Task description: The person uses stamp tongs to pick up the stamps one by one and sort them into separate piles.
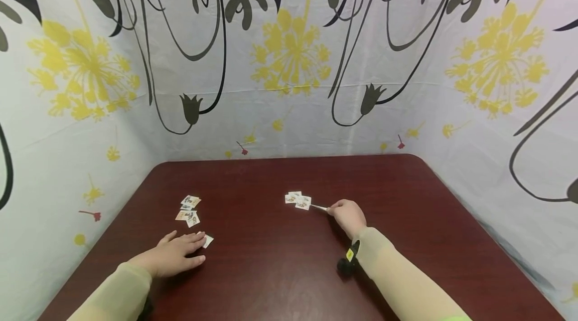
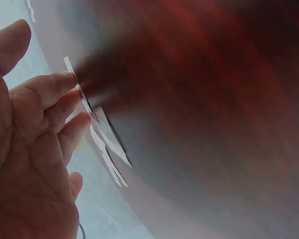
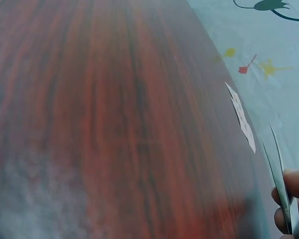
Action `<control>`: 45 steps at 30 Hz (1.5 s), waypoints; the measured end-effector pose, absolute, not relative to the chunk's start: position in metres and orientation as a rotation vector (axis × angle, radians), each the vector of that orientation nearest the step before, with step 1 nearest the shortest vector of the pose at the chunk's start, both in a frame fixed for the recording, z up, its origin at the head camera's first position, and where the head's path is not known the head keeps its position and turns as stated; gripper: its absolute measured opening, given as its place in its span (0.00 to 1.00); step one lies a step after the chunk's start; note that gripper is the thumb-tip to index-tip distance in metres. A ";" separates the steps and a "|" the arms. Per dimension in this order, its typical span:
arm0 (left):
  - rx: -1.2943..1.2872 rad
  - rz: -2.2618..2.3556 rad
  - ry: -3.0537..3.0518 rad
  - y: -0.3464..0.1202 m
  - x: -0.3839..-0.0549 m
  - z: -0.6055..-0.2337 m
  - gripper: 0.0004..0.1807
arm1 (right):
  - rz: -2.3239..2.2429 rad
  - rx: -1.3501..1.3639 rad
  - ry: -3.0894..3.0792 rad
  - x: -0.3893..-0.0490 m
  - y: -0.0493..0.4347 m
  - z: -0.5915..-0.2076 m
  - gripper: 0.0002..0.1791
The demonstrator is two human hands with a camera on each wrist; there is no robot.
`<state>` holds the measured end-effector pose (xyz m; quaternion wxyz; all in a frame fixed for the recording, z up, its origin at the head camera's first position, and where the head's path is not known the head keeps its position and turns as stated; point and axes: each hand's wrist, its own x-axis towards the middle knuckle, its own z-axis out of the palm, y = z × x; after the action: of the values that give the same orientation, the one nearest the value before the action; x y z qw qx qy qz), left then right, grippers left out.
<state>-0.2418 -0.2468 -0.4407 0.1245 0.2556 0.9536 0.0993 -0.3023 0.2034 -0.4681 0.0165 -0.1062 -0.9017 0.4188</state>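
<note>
My right hand (image 1: 347, 217) pinches a pair of metal tweezers (image 3: 280, 184), pointing left. The tweezers' tips are close to a small cluster of printed paper pieces (image 1: 303, 202) at the middle of the table; whether they touch is too small to tell. In the right wrist view the two prongs stand slightly apart, with nothing visible between them. On the left side, my left hand (image 1: 176, 253) lies palm down, its extended fingertips resting on a small white paper piece (image 1: 208, 241) that they partly cover. Just beyond it are several more printed pieces (image 1: 190, 201), some overlapping.
The dark red wooden table (image 1: 253, 281) has rounded far corners. A patterned white cloth (image 1: 289, 125) with flowers hangs behind it and along both sides. A black wrist device (image 1: 346, 266) with a yellow label sits at the right sleeve's cuff.
</note>
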 end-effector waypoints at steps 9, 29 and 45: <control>0.846 0.272 2.730 -0.213 -0.249 -0.437 0.37 | 1.275 -0.321 -2.817 -0.301 0.206 -0.471 0.11; 0.972 0.213 2.695 -0.137 -0.257 -0.439 0.37 | 1.283 -0.171 -2.862 -0.273 0.174 -0.468 0.05; 0.985 0.129 2.685 -0.103 -0.258 -0.440 0.42 | 1.060 -0.038 -2.984 -0.270 0.145 -0.464 0.04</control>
<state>-0.2576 -0.1028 -0.4399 0.1392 0.3406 0.9288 0.0445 -0.2700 0.1446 -0.4643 -0.0129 -0.0120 -0.9422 0.3347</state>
